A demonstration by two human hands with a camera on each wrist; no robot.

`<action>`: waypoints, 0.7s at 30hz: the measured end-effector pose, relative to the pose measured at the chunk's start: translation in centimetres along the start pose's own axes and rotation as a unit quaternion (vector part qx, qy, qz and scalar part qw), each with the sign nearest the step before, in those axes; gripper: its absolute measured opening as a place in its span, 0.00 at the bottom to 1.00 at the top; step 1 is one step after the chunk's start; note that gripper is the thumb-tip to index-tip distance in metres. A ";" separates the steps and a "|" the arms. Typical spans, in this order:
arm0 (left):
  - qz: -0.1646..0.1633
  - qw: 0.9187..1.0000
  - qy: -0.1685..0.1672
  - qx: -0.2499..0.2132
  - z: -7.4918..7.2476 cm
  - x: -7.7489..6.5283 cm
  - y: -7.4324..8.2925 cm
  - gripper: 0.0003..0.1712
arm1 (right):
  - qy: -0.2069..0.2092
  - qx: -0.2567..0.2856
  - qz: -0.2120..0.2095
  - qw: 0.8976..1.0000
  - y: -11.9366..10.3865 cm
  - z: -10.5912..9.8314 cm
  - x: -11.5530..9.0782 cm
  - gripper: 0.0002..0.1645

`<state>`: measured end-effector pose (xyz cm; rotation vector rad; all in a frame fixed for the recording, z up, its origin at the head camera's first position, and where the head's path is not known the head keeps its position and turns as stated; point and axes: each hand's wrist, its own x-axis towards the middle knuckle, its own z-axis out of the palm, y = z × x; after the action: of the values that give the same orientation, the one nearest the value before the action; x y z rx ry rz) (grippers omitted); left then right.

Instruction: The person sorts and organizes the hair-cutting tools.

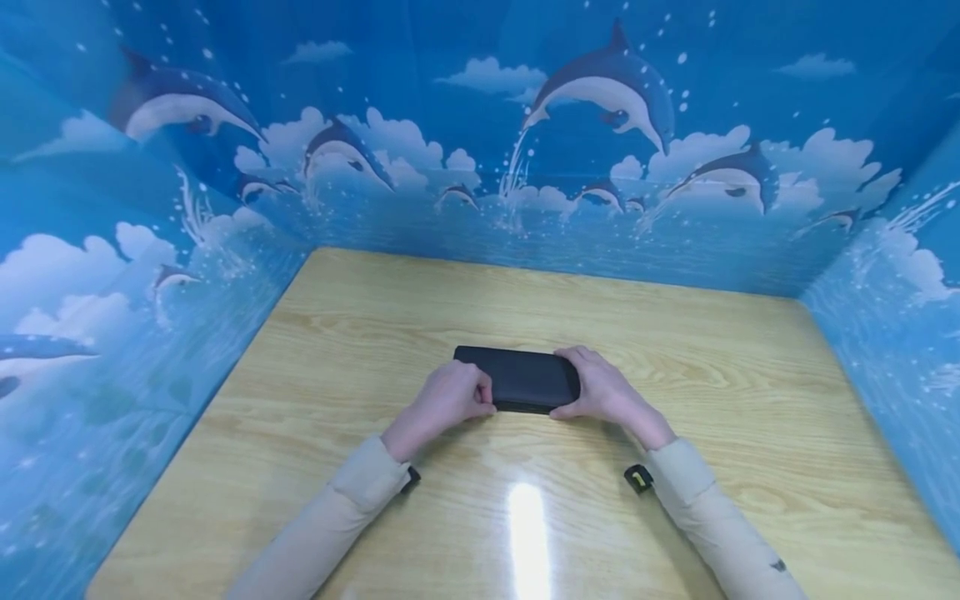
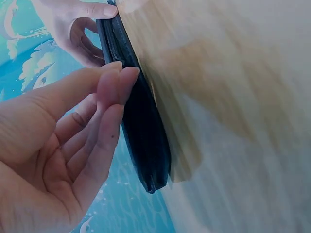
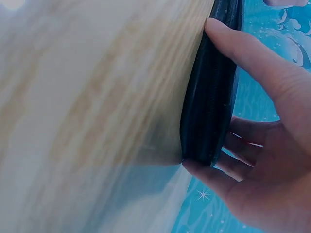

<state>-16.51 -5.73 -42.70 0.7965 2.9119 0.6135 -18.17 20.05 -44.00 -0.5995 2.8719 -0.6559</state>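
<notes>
A black zippered case [image 1: 525, 379], long and flat with a rounded right end, lies on the wooden table. My left hand [image 1: 453, 392] is at its front edge near the left end. Thumb and fingertips of that hand pinch together at the zipper [image 2: 112, 46] in the left wrist view, hiding whatever small part is between them. My right hand [image 1: 600, 387] grips the case's right end, the thumb along the front edge and the fingers around the end and far side. The right wrist view shows the thumb pressed on the zippered side [image 3: 211, 97].
The light wood-grain tabletop [image 1: 712, 367] surrounds the case, with a bright light reflection in front. Blue cloth walls [image 1: 450, 225] printed with dolphins and clouds rise at the back, left and right. Small black devices [image 1: 638, 478] sit at both wrists by the pale sleeves.
</notes>
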 end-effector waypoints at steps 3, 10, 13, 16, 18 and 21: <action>-0.004 1.000 -0.004 -0.012 0.0 -0.1 -0.1 0.11 | -0.001 -0.003 -0.003 1.000 0.1 0.0 0.0 0.59; -0.026 0.999 -0.011 -0.017 -0.2 -0.2 -0.8 0.11 | -0.004 -0.002 -0.008 1.000 0.2 0.1 0.1 0.58; -0.015 1.000 0.001 -0.013 -0.3 -0.6 -1.5 0.11 | -0.005 -0.002 -0.008 1.000 0.2 0.1 0.0 0.58; -0.017 1.000 0.006 -0.011 -0.6 -0.9 -2.0 0.12 | -0.005 -0.001 -0.010 1.000 0.2 0.1 0.0 0.58; -0.025 1.000 0.008 -0.010 -0.8 -1.2 -2.4 0.12 | -0.005 -0.002 -0.011 1.000 0.2 0.1 0.0 0.58; -0.039 0.999 0.008 -0.012 -1.2 -1.5 -2.9 0.12 | -0.003 -0.004 -0.014 1.000 0.3 0.0 0.0 0.58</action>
<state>-16.79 -9.21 -42.81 0.6745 2.9284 0.6482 -18.27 20.25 -44.14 -0.6435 2.8666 -0.6467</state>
